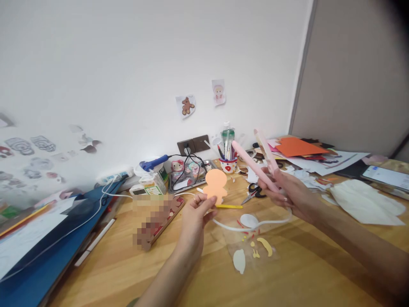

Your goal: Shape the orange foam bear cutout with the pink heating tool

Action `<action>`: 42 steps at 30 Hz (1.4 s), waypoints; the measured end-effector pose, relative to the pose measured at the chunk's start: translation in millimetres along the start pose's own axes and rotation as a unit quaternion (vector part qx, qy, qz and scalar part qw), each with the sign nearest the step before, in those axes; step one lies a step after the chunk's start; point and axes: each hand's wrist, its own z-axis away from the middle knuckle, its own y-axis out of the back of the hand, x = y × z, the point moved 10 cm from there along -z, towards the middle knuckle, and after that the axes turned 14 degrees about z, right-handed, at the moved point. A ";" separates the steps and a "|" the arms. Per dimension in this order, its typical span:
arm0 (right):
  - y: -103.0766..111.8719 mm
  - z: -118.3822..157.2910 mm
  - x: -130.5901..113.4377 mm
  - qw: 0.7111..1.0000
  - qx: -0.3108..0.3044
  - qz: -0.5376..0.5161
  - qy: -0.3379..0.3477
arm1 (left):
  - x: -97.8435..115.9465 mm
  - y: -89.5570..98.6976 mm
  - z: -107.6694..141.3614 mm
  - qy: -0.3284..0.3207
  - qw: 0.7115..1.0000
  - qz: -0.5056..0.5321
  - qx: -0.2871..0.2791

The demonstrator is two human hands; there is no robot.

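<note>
head view, pens (220, 150) in cup (228, 166), left hand (196, 214) holding orange cutout (216, 183)

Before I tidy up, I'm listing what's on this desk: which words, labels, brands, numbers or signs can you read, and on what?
No text is clear enough to quote.
Phone: lit screen, print too small.
White-and-green box: print too small.
Bottle: label area blurred.
Yellow strip: tiny dark mark near its right end, unreadable.
</note>
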 end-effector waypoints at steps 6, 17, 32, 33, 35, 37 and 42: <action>40.3 1.5 -1.8 0.971 0.171 0.169 0.004 | 4.7 1.9 1.7 -0.015 1.000 -0.006 0.025; 31.5 5.6 -19.9 0.965 0.157 0.198 0.063 | -0.1 4.7 -3.0 -0.007 1.000 -0.001 0.008; 47.0 16.3 -28.4 0.923 0.241 0.300 0.014 | -0.5 6.4 -2.6 -0.007 1.000 -0.001 0.011; 47.9 14.8 -26.6 0.928 0.237 0.287 0.019 | -0.6 6.4 -2.6 -0.006 1.000 -0.001 0.010; 47.0 10.2 -22.2 0.946 0.214 0.241 0.031 | -0.7 6.9 -2.8 -0.006 1.000 -0.002 0.010; 44.7 5.5 -17.1 0.966 0.185 0.176 0.036 | -0.7 7.3 -3.0 -0.006 1.000 -0.002 0.011; 39.4 1.1 -3.5 0.984 0.152 0.093 -0.014 | -0.8 8.5 -2.9 -0.004 1.000 0.001 0.019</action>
